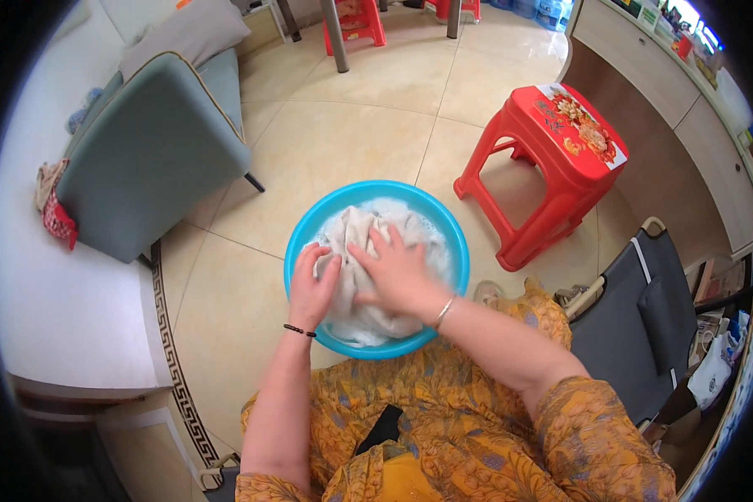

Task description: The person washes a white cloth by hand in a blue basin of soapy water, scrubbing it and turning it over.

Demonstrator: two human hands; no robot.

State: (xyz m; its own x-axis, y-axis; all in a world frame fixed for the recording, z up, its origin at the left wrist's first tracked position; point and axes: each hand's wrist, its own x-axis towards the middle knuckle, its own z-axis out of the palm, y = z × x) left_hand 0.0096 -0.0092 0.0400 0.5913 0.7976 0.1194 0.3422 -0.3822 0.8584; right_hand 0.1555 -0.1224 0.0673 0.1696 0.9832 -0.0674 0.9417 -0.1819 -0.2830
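A round blue basin (304, 230) stands on the tiled floor in front of my knees, holding soapy water and a wet pale cloth (361, 230). My left hand (311, 289) grips a fold of the cloth at the basin's left side, fingers curled into it. My right hand (397, 272) lies across the cloth in the middle of the basin, fingers spread and pressing down on it. A dark bead band sits on my left wrist and a thin bangle on my right.
A red plastic stool (552, 159) stands right of the basin. A grey-green armchair (151, 151) is at the left, a grey folding chair (644, 309) at the right. More red stools and table legs are at the far end.
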